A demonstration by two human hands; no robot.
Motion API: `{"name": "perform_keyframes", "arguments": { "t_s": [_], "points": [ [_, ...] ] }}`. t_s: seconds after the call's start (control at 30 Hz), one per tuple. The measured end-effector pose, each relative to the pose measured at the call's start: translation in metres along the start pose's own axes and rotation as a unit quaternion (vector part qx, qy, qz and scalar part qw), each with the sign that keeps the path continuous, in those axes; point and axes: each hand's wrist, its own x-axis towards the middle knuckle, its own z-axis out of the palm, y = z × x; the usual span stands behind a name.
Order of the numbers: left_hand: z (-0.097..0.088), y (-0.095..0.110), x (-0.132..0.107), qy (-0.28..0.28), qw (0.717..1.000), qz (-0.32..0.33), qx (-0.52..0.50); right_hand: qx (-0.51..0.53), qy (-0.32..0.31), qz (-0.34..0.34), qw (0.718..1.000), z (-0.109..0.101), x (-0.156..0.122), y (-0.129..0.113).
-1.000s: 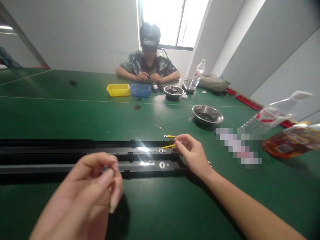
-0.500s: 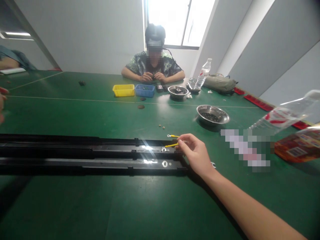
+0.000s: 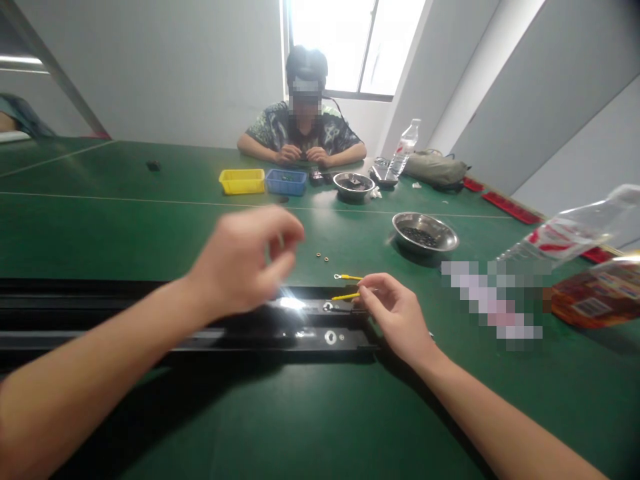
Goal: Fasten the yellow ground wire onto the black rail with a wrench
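The right hand point(image 3: 393, 315) has thumb and fingertips pinched on a yellow wire point(image 3: 346, 297), whose end lies over the farther of two black rails, just beside a silver ring point(image 3: 328, 307) on it. A second yellow wire point(image 3: 351, 277) with a metal loop at its tip runs behind the same fingers; whether they grip it too, I cannot tell. The left hand point(image 3: 247, 260) hangs above the rails, blurred, thumb and forefinger curled near each other; whether anything is between them cannot be told. Two small nuts point(image 3: 327, 259) lie on the green table point(image 3: 280, 427) near the wires. Beyond the right hand, a metal bowl point(image 3: 444, 237) holds many small dark pieces heaped in its bottom. A farther metal bowl point(image 3: 354, 195) holds dark pieces too, one catching the light. Left of it, a blue bin point(image 3: 286, 189) has a few small dark bits inside and stands beside a yellow bin point(image 3: 243, 188). A person sits behind these, both hands point(image 3: 303, 155) close together. At the right edge stand a large clear bottle point(image 3: 565, 230) and, in front, a bottle of amber liquid point(image 3: 597, 300).
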Motion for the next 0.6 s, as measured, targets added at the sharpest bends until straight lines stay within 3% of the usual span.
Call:
{"name": "perform_keyframes", "arguments": {
  "t_s": [0.07,0.13,0.27,0.4,0.5,0.6],
  "points": [
    [0.021,-0.005,0.021,-0.093,0.994,0.06,0.01,-0.016,-0.009,-0.003,1.0,-0.003,0.0,-0.001],
    [0.035,-0.008,0.022,-0.154,0.984,0.081,0.037,-0.03,-0.034,-0.003,0.999,-0.007,0.001,-0.003],
    [0.041,-0.01,-0.001,-0.182,0.982,-0.003,0.042,-0.032,-0.099,0.02,0.994,-0.017,0.005,-0.009],
    [0.034,-0.008,-0.011,-0.234,0.971,-0.027,0.03,-0.048,-0.131,0.025,0.99,-0.025,0.01,-0.011],
    [0.031,-0.009,-0.018,-0.23,0.973,0.002,0.032,-0.054,-0.152,0.034,0.986,-0.03,0.012,-0.009],
    [0.03,-0.013,-0.031,-0.15,0.98,0.095,0.09,-0.061,-0.166,0.041,0.983,-0.034,0.013,-0.007]
  ]
}}
